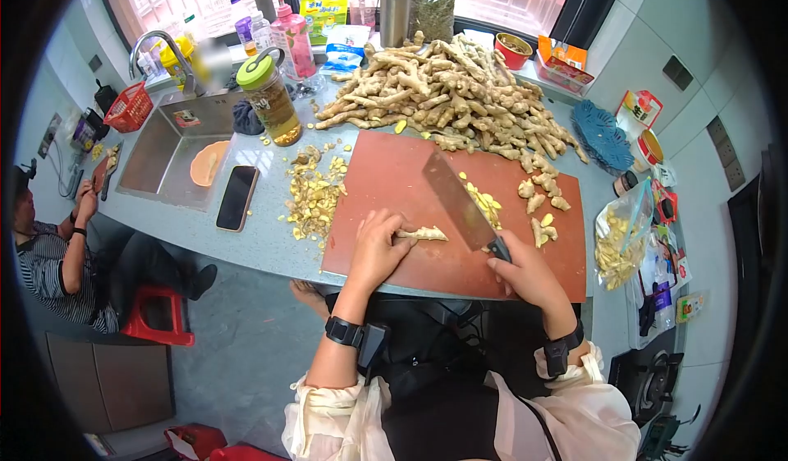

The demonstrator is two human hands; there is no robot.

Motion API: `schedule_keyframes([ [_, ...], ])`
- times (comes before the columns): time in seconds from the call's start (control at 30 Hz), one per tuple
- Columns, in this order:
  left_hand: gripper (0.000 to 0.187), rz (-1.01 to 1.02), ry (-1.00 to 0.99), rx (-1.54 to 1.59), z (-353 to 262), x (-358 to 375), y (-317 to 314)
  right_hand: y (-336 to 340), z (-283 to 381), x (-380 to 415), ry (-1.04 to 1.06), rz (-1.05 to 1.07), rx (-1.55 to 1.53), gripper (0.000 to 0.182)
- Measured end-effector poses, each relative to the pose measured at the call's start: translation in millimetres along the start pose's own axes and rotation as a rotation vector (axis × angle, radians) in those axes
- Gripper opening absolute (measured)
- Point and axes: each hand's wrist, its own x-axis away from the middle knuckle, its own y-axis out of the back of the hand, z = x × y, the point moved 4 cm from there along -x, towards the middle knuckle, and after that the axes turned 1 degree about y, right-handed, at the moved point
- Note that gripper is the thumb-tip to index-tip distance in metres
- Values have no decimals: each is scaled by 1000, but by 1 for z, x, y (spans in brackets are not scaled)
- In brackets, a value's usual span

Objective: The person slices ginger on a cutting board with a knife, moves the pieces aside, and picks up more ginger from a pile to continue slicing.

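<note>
On the brown cutting board (386, 174), my left hand (379, 247) holds one end of a piece of ginger (428, 233) with bent fingers. My right hand (525, 270) is closed on the black handle of a cleaver (460, 202), its broad blade tilted up and to the left, apart from the ginger piece. Behind the blade lie yellow ginger slices (486, 202). Several small ginger pieces (538, 190) rest at the board's right side. Left of the board is a heap of peelings and scraps (313, 194).
A large ginger pile (447, 91) spreads behind the board. Left stand a lidded jar (269, 104), a phone (237, 198) and a sink (168, 153). A bag of ginger slices (621, 235) lies right. Another person (61, 256) sits at far left, holding a knife.
</note>
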Motion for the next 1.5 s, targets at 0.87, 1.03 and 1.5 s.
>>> schedule_keyframes([
  [0.87, 17, -57, -2, 86, 8, 2, -11, 4, -137, -27, 313, -372, -654, 69],
  [1.03, 16, -83, -32, 90, 8, 3, -10, 1, -136, -25, 300, -419, -651, 72],
  [1.5, 17, -81, -35, 74, 9, 2, -13, 5, -145, -28, 323, -403, -619, 73],
])
